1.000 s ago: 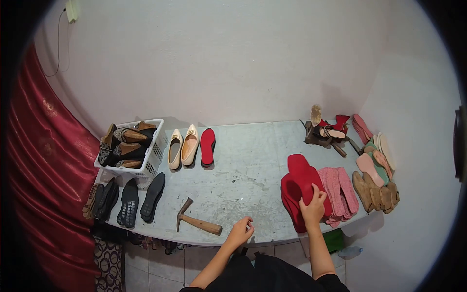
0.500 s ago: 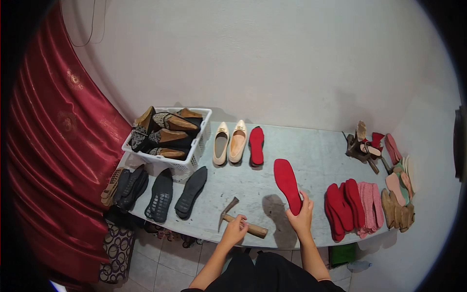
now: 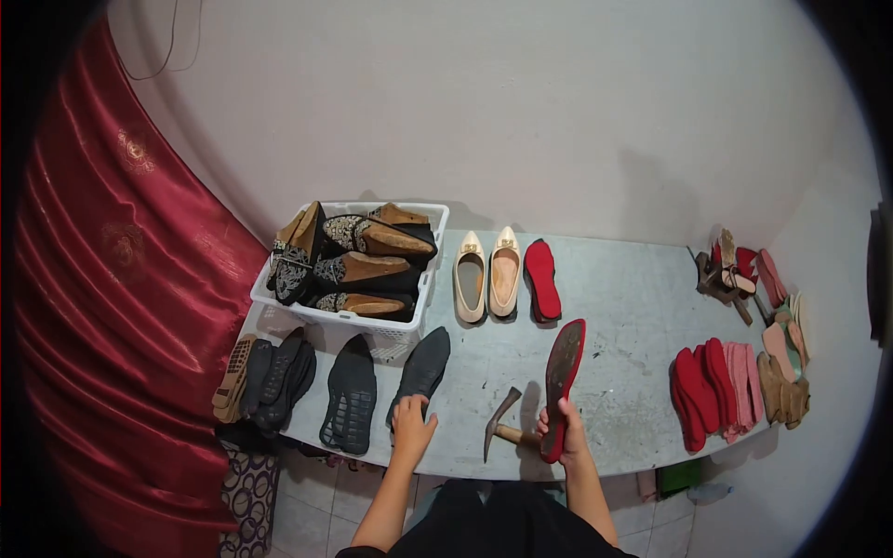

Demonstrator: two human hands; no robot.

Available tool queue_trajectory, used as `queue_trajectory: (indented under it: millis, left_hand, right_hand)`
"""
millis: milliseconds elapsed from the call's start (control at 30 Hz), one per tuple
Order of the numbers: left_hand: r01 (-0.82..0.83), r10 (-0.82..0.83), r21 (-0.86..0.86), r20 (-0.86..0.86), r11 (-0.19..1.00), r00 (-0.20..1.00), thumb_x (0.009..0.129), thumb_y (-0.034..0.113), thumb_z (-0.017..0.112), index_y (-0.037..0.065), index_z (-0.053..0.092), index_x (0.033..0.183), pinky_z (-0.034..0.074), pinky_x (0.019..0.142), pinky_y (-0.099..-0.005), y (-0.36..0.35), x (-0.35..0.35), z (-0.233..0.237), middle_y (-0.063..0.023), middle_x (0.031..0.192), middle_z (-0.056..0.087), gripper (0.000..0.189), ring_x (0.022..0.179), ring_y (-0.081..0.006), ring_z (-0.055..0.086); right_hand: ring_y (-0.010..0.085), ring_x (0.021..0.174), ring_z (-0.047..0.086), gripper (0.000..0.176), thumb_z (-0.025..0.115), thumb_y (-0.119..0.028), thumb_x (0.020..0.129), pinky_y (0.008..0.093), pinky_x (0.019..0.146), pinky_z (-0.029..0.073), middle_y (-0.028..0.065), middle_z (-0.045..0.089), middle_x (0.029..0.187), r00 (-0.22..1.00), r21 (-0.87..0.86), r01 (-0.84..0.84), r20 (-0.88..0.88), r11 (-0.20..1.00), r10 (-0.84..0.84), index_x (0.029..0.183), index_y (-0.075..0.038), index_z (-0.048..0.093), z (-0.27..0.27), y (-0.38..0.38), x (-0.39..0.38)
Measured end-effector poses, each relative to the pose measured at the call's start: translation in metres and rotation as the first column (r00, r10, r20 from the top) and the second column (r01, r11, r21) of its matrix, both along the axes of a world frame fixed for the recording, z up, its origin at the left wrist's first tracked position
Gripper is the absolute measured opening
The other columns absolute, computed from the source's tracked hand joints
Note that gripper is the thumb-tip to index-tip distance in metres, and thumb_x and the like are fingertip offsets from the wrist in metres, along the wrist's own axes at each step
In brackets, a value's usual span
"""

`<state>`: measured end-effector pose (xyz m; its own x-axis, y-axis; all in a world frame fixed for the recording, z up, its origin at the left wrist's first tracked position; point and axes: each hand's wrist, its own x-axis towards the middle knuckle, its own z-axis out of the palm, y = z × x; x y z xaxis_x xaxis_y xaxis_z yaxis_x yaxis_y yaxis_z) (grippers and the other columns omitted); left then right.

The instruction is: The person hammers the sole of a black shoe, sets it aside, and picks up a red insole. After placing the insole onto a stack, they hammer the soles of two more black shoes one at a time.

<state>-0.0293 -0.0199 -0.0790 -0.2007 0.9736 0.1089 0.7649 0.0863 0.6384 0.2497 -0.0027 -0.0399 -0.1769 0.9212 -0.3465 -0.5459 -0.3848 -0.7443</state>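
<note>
My right hand (image 3: 569,432) grips the heel end of a red insole (image 3: 566,372), which stands tilted on edge with its grey-brown underside showing. My left hand (image 3: 412,430) rests at the lower end of a black sole (image 3: 425,363), its fingers bent and apart on it. Beside that lies another black sole (image 3: 352,391). The hammer (image 3: 502,418) lies between my hands, its handle partly hidden behind my right hand and the insole.
A white basket (image 3: 430,288) of embellished shoes stands at the back left. Cream shoes (image 3: 505,270) and a red-topped sole (image 3: 541,279) stand behind. Red insoles (image 3: 693,395), pink insoles (image 3: 742,386) and tools (image 3: 726,279) lie on the right; more soles (image 3: 279,377) lie left.
My left hand has moved left from the hammer to the black sole. My right hand has turned the red insole so its underside shows. The view has shifted left.
</note>
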Motion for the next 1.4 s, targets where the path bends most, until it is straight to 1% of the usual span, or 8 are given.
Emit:
queue_trajectory:
  millis: [100, 200, 400, 833, 1033, 1100, 1133, 1400]
  left_hand:
    - [-0.122, 0.123, 0.015, -0.127, 0.992, 0.984, 0.065, 0.019, 0.072, 0.01, 0.048, 0.105, 0.038, 0.084, -0.0433, 0.005, -0.008, 0.001, -0.0132, 0.108, 0.045, 0.048, 0.103, -0.0331, 0.044]
    - [-0.147, 0.148, 0.013, -0.152, 0.989, 0.977, 0.065, 0.02, 0.073, 0.01, 0.045, 0.113, 0.037, 0.087, -0.0446, 0.007, -0.013, -0.01, -0.016, 0.111, 0.045, 0.056, 0.106, -0.0345, 0.043]
    - [-0.167, 0.158, -0.063, -0.129, 0.984, 0.979, 0.066, 0.022, 0.073, 0.009, 0.043, 0.118, 0.036, 0.089, -0.0455, 0.009, -0.021, -0.042, -0.0185, 0.118, 0.043, 0.062, 0.108, -0.0358, 0.042]
    - [-0.213, 0.175, -0.174, -0.212, 0.961, 0.961, 0.062, 0.015, 0.074, 0.012, 0.044, 0.118, 0.036, 0.087, -0.045, 0.002, -0.003, -0.001, -0.0149, 0.11, 0.045, 0.064, 0.105, -0.0317, 0.04]
    - [-0.288, 0.288, 0.008, 0.012, 0.958, 0.958, 0.059, 0.01, 0.076, 0.008, 0.042, 0.121, 0.04, 0.084, -0.0378, 0.003, -0.004, -0.029, -0.0163, 0.102, 0.051, 0.071, 0.096, -0.03, 0.05]
    - [-0.205, 0.36, -0.361, 0.438, 0.91, 0.824, 0.061, 0.008, 0.071, 0.004, 0.046, 0.118, 0.046, 0.073, -0.0324, 0.005, -0.01, -0.035, -0.0132, 0.086, 0.057, 0.063, 0.081, -0.0247, 0.058]
    - [-0.206, 0.36, -0.361, 0.438, 0.91, 0.824, 0.061, 0.008, 0.071, 0.004, 0.046, 0.118, 0.046, 0.073, -0.0324, 0.004, -0.009, -0.035, -0.0132, 0.086, 0.057, 0.063, 0.081, -0.0247, 0.058]
    - [-0.113, 0.085, 0.097, 0.253, 0.989, 0.964, 0.06, -0.001, 0.056, 0.005, 0.061, 0.105, 0.04, 0.054, -0.0289, -0.001, 0.006, 0.008, -0.0064, 0.065, 0.045, 0.046, 0.056, -0.0171, 0.046]
  right_hand:
    - [0.0136, 0.058, 0.047, 0.041, 0.043, -0.046, 0.087, 0.0264, 0.053, 0.039, 0.0054, 0.048, 0.068, 0.961, 0.013, -0.087, -0.263, 0.996, 0.088, 0.098, -0.007, 0.047, -0.004, 0.003, -0.006]
    - [0.0176, 0.065, 0.052, 0.045, 0.038, -0.044, 0.088, 0.0301, 0.062, 0.044, 0.0106, 0.054, 0.078, 0.926, 0.003, -0.103, -0.364, 0.995, 0.097, 0.103, -0.003, 0.049, 0.004, 0.003, -0.013]
    - [0.0261, 0.087, 0.058, 0.054, 0.033, -0.04, 0.088, 0.0367, 0.08, 0.047, 0.0213, 0.054, 0.11, 0.943, 0.02, -0.191, -0.273, 0.981, 0.189, 0.117, 0.004, 0.046, 0.008, 0.0, -0.018]
    - [0.027, 0.088, 0.06, 0.053, 0.038, -0.042, 0.088, 0.0367, 0.077, 0.048, 0.0204, 0.058, 0.104, 0.965, -0.048, -0.219, -0.157, 0.975, 0.209, 0.119, 0.001, 0.044, -0.008, -0.009, -0.039]
    - [0.026, 0.088, 0.06, 0.049, 0.041, -0.041, 0.088, 0.0366, 0.076, 0.049, 0.019, 0.059, 0.102, 0.962, -0.073, -0.249, -0.134, 0.966, 0.238, 0.116, -0.001, 0.045, -0.01, -0.011, -0.046]
    - [0.0252, 0.087, 0.06, 0.049, 0.042, -0.042, 0.087, 0.0364, 0.075, 0.049, 0.0183, 0.059, 0.101, 0.957, -0.079, -0.266, -0.137, 0.961, 0.254, 0.116, -0.002, 0.045, -0.013, -0.013, -0.047]
    - [0.0252, 0.087, 0.06, 0.049, 0.042, -0.042, 0.087, 0.0364, 0.075, 0.049, 0.0183, 0.059, 0.101, 0.957, -0.078, -0.267, -0.138, 0.961, 0.254, 0.116, -0.002, 0.045, -0.013, -0.013, -0.048]
    - [0.0246, 0.087, 0.06, 0.049, 0.042, -0.042, 0.087, 0.036, 0.075, 0.05, 0.0176, 0.059, 0.101, 0.957, -0.103, -0.257, -0.164, 0.961, 0.238, 0.116, -0.002, 0.046, -0.017, -0.017, -0.048]
